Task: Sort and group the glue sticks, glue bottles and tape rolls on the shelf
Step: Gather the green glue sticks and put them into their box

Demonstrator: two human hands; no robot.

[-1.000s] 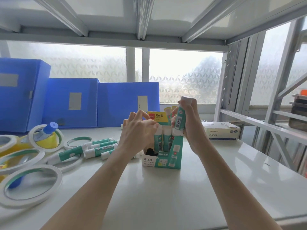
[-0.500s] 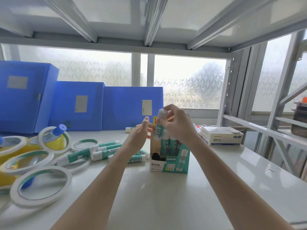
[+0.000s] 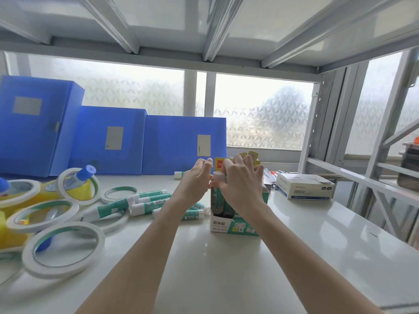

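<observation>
Free: bare white shelf surface [image 3: 294, 257] front and right | Obstacles: white tape rolls [image 3: 63, 252] left; blue plastic file boxes [image 3: 108, 141] behind

Shelf [image 3: 283, 257]: glue stick box [image 3: 235, 225] mid-shelf. Loose glue sticks [image 3: 140, 203] lie just left of it. Tape rolls [image 3: 63, 252] spread toward the left edge, over and around the glue bottles [image 3: 79, 180]. File boxes [image 3: 108, 141] stand along the back edge, left half. Small carton [image 3: 305, 186] sits right of the glue stick box, toward the back right corner.
</observation>
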